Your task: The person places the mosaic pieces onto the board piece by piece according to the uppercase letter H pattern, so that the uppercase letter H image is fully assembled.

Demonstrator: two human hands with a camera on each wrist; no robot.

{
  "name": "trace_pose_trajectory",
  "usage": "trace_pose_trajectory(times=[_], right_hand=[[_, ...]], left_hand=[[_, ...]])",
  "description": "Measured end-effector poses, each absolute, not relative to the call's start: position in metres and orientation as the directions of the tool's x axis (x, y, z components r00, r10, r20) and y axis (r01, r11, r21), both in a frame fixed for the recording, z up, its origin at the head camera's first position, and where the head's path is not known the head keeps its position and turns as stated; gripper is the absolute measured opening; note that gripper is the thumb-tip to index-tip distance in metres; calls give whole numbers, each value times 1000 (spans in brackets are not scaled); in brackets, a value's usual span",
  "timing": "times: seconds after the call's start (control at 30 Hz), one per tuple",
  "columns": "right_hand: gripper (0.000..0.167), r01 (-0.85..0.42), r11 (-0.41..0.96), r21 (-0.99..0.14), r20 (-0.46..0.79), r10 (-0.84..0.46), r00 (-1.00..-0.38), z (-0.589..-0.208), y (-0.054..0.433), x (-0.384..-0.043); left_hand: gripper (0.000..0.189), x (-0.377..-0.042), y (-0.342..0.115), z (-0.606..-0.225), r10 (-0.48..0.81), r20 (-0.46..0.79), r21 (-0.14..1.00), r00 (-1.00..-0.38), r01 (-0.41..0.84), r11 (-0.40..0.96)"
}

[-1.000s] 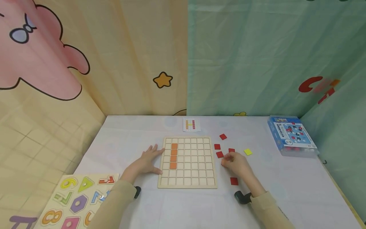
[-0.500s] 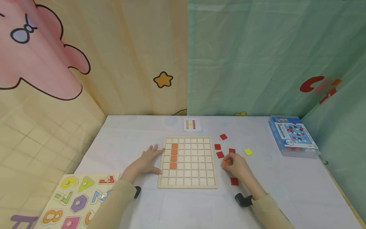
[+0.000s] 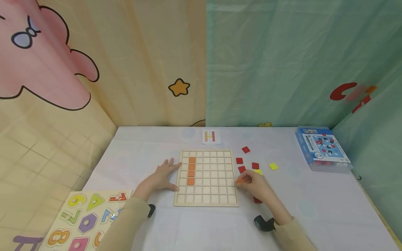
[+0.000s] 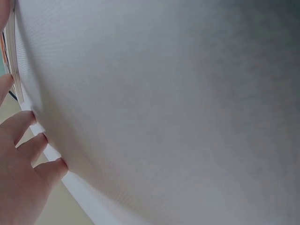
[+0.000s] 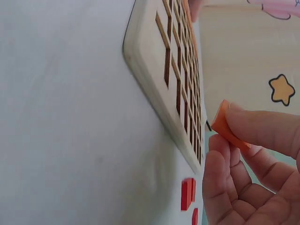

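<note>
A wooden grid board [image 3: 205, 178] lies on the white table, with several orange square tiles [image 3: 191, 166] in a column of its cells. My left hand [image 3: 161, 177] lies spread at the board's left side, thumb and a fingertip at its edge. Just off the board's right edge, my right hand [image 3: 253, 182] pinches an orange tile [image 5: 224, 126] between thumb and fingers, raised above the table in the right wrist view. Several red tiles [image 3: 245, 149] lie around it. One yellow tile [image 3: 273, 166] is apart; another yellow tile [image 3: 258, 172] shows partly behind the hand.
A small pattern card [image 3: 211, 136] with coloured squares lies behind the board. A blue box [image 3: 323, 148] stands at the back right. A number and shape puzzle board [image 3: 84, 220] lies at the front left, partly under the left sleeve.
My right hand has moved left toward the board with the orange tile pinched in it, uncovering a second yellow tile. The left hand has stayed in place.
</note>
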State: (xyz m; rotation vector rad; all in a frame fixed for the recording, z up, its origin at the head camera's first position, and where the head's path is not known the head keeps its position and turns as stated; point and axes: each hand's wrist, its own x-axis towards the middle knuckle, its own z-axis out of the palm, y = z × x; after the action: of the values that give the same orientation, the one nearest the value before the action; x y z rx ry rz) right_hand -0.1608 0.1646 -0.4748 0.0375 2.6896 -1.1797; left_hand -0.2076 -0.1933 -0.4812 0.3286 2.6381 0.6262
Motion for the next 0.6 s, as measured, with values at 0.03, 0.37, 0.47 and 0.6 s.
trace_pose_trajectory(times=[0.03, 0.37, 0.47, 0.6], right_hand=[[20, 102, 666, -739, -199, -72, -977, -474, 159, -160], [18, -8, 569, -822, -152, -233, -960, -480, 93, -165], [16, -53, 558, -828, -133, -287, -949, -483, 75, -167], [12, -88, 552, -829, -127, -340, -932, -486, 52, -170]], left_hand=[[103, -208, -193, -482, 314, -333, 472, -889, 131, 872], [103, -207, -194, -483, 301, -341, 462, -891, 120, 879], [103, -206, -194, -481, 307, -336, 464, -891, 127, 877], [101, -206, -193, -479, 306, -336, 473, -891, 121, 873]])
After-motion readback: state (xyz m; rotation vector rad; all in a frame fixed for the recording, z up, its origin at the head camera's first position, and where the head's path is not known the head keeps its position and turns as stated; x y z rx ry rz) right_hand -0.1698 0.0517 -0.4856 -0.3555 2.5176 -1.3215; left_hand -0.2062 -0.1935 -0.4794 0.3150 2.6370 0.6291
